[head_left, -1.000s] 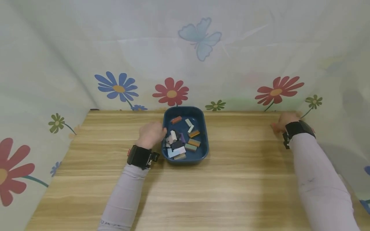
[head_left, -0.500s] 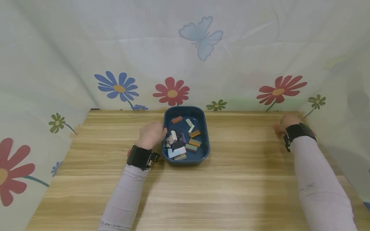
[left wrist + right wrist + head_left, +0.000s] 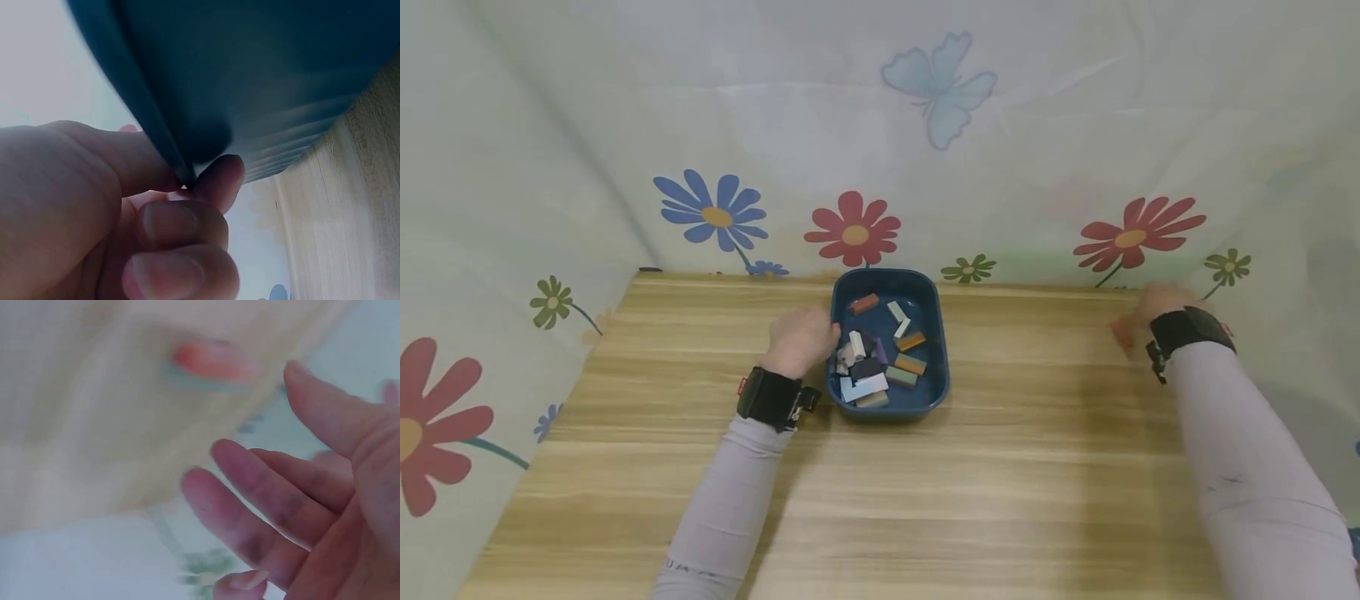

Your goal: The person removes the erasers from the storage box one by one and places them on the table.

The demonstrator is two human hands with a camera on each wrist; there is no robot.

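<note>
My left hand (image 3: 801,342) is at the left side of a dark blue rectangular tub (image 3: 931,367). In the left wrist view its thumb and index finger pinch the tub's rim (image 3: 153,112), and the other fingers curl below. Far to the right, my right hand (image 3: 1163,307) is near the table's back edge. The right wrist view shows that hand with fingers spread and slightly bent, holding nothing. Apart from its fingertips, a small block (image 3: 215,361), red above and teal below, lies blurred on the table.
Several small blocks are in the tub, among them a red-brown one (image 3: 864,303) and an orange one (image 3: 911,342); a white and dark heap fills its left front. The wood-grain table (image 3: 1000,492) ends at a flower-printed cloth wall (image 3: 1037,167).
The head view has shifted slightly, so the scene sits a little further right. My right hand has moved a bit to the right. My left hand keeps its hold on the tub's rim.
</note>
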